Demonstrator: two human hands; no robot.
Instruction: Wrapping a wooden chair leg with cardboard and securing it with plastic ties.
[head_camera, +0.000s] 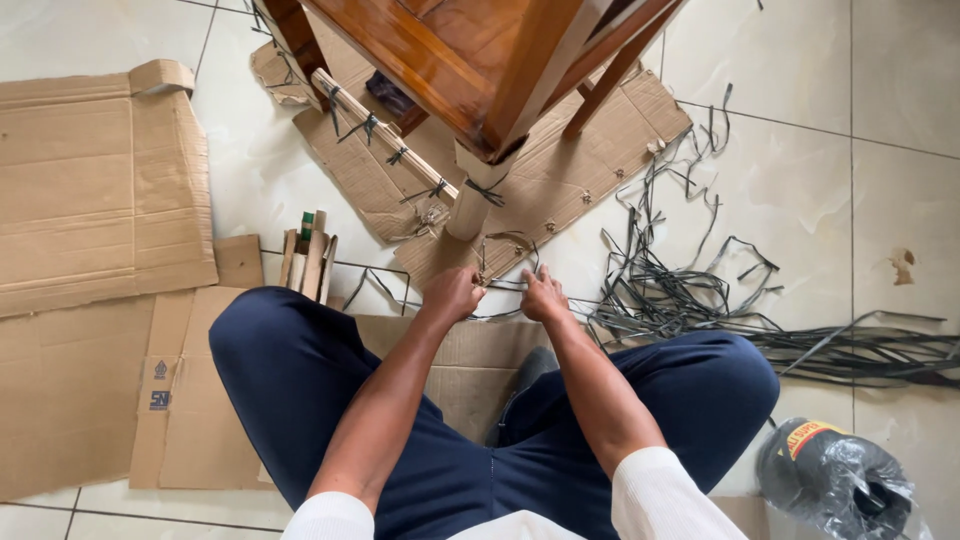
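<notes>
Two hands meet at centre frame, left hand (452, 293) and right hand (541, 294) both pinching a thin dark strap (505, 284) below the wrapped wooden leg (474, 196); it looks light, limp, springy; best gripped near its ends.

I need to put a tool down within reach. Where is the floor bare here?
Bare tile lies between the flat cardboard sheet and the cardboard under the wooden furniture, and at the upper right. It is crowded around the strap pile and where both hands work.
</notes>
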